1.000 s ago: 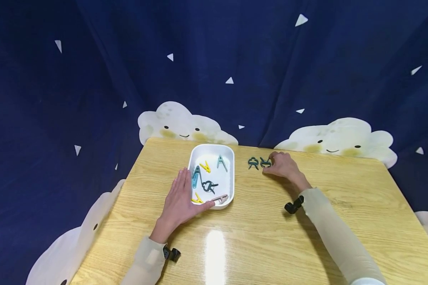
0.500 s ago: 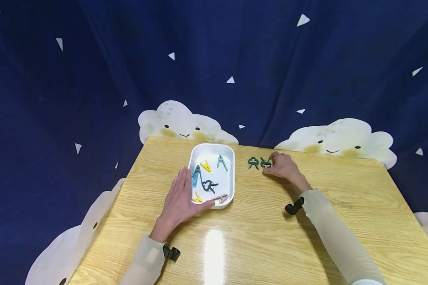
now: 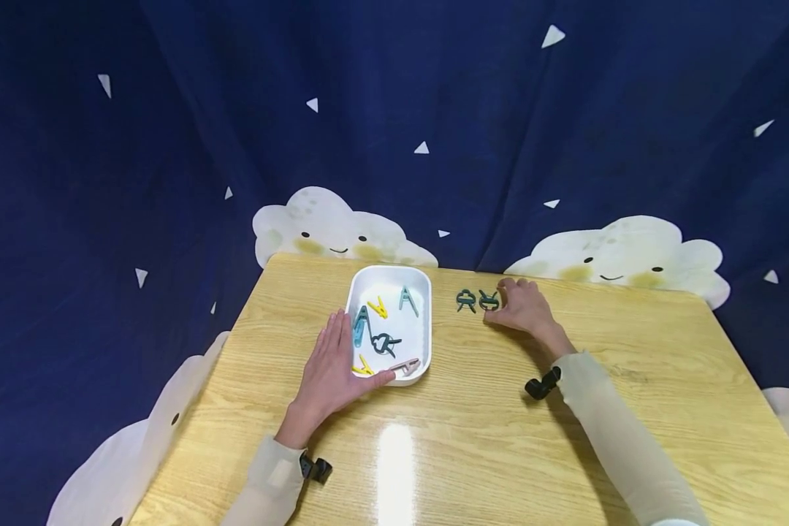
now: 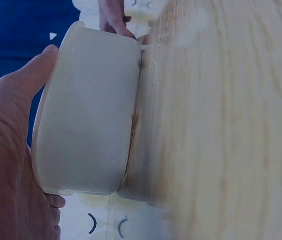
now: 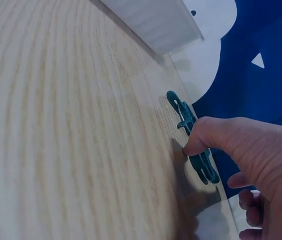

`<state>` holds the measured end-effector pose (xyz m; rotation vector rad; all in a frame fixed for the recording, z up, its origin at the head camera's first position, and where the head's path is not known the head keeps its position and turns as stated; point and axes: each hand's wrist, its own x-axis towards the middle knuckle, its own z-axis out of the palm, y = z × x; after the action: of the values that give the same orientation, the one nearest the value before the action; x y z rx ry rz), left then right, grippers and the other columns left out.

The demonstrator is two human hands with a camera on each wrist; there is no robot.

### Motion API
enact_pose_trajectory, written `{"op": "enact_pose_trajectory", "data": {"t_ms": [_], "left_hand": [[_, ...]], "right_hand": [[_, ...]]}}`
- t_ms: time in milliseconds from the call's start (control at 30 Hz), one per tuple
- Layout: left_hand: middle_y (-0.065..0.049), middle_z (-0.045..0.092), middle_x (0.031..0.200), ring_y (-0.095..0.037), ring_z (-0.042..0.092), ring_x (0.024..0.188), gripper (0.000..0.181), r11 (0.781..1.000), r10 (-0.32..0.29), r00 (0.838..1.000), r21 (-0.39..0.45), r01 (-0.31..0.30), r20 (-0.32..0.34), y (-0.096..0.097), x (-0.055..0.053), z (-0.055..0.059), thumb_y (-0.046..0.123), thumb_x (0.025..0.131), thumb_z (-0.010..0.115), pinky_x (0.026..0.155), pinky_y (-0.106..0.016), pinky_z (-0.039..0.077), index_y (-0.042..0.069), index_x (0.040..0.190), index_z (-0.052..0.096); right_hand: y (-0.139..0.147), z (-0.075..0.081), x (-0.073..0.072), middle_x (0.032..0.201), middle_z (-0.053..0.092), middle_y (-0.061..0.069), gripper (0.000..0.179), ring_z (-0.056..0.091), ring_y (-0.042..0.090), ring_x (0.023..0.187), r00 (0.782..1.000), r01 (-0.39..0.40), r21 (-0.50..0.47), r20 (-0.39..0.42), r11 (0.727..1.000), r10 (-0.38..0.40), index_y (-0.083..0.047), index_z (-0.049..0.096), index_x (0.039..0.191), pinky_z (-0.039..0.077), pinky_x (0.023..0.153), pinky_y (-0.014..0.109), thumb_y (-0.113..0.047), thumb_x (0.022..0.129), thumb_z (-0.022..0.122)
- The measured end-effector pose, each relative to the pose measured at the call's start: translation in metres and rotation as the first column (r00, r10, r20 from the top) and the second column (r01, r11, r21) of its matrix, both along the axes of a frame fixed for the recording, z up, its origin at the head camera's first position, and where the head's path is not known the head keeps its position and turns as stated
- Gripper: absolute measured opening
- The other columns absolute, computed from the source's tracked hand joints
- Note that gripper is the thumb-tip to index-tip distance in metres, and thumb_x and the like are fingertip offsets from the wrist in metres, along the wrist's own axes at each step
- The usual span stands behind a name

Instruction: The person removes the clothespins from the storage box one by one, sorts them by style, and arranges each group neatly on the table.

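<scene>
My left hand (image 3: 332,372) lies along the left side and near corner of a white plastic tray (image 3: 429,321), fingers straight and thumb on the near rim. In the left wrist view the tray (image 4: 88,110) shows its plain outer wall. At the back of the table, my right hand (image 3: 526,310) pinches a dark green clip (image 3: 489,302) between thumb and forefinger. Just left of it lies a matching dark green clip (image 3: 466,300). The right wrist view shows the held clip (image 5: 204,169) partly hidden by the thumb, with the other clip (image 5: 180,110) beyond.
Inside the tray lie a yellow clip (image 3: 378,307), another yellow clip (image 3: 363,366), a pale green peg (image 3: 406,298), a blue peg (image 3: 358,334), a dark green clip (image 3: 383,343) and a pinkish peg (image 3: 407,367). A dark blue curtain (image 3: 368,131) hangs behind the wooden table (image 3: 473,438).
</scene>
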<state>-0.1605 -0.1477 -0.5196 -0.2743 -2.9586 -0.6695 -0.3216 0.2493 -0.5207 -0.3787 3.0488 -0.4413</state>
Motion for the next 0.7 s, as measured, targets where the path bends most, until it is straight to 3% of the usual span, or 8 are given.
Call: {"op": "enact_pose_trajectory", "data": {"t_ms": [333,467,700], "left_hand": [[-0.016,0.008,0.175,-0.029,0.004,0.162,0.139,1.000,0.003,1.000,0.004,-0.003,0.003,-0.002,0.000,-0.001,0.098,0.075,0.051,0.130,-0.046,0.013,0.000,0.167,0.011],[-0.019,0.011,0.174,-0.028,0.003,0.162,0.139,1.000,0.007,1.000,-0.003,-0.007,-0.001,-0.002,0.000,-0.002,0.098,0.075,0.050,0.130,-0.045,0.014,0.000,0.166,0.011],[-0.015,0.005,0.175,-0.031,0.007,0.162,0.139,1.000,0.003,1.000,0.010,-0.003,0.005,-0.001,0.000,-0.001,0.097,0.075,0.051,0.130,-0.047,0.014,0.001,0.167,0.010]], "right_hand": [[-0.005,-0.002,0.017,0.124,0.060,0.029,0.084,0.055,0.051,0.114,0.999,0.020,-0.067,-0.041,0.998,-0.023,-0.001,0.054,0.142,0.052,0.085,0.061,-0.047,0.076,0.080],[-0.016,0.000,0.025,0.124,0.061,0.028,0.083,0.056,0.049,0.114,0.997,0.011,-0.100,-0.074,0.995,-0.019,-0.002,0.054,0.142,0.052,0.085,0.060,-0.044,0.075,0.080],[-0.045,0.012,0.041,0.128,0.067,0.025,0.070,0.062,0.046,0.115,0.986,-0.039,-0.187,-0.167,0.982,0.007,0.000,0.062,0.135,0.054,0.090,0.059,-0.039,0.078,0.076]]}}
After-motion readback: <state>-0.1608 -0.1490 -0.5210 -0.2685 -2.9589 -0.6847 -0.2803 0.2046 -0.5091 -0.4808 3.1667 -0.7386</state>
